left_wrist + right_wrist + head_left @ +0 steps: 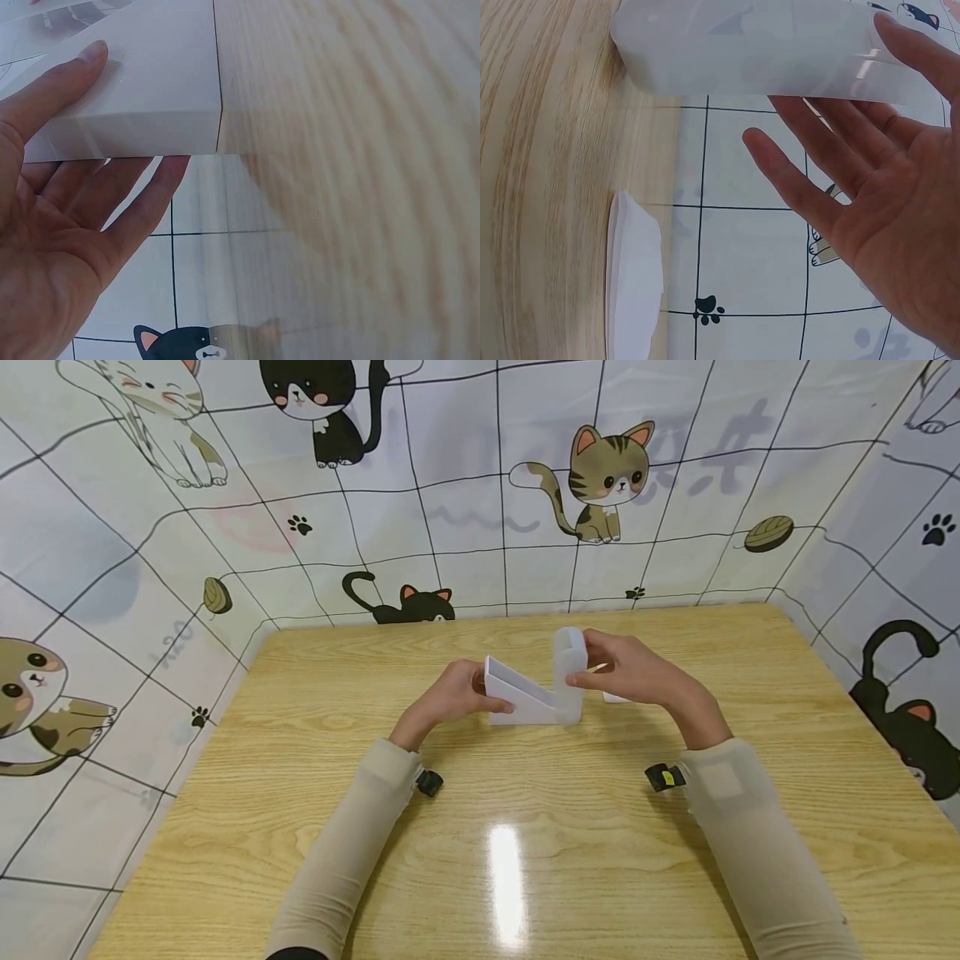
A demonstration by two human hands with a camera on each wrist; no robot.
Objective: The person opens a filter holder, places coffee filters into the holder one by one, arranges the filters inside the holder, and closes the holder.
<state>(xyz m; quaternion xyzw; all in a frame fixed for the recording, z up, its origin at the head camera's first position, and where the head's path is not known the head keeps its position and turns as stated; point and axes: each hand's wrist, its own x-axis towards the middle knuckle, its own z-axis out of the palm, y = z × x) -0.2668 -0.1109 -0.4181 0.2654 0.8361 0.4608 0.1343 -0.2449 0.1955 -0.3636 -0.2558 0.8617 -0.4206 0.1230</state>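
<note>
A white wedge-shaped box with a slanting top edge stands on the table, taller at its left end. My left hand grips that taller end, with the thumb on the near side and the fingers behind. Against its low right end, a long frosted plastic container with rounded corners stands upright. My right hand holds this container by its upper part, thumb on one side and several fingers on the other. In the right wrist view the index finger is free of it.
A white folded sheet-like thing lies on the wooden table beneath the right hand. Cat-patterned sheeting closes off the back and both sides. Dark wrist cameras sit at both beige sleeves.
</note>
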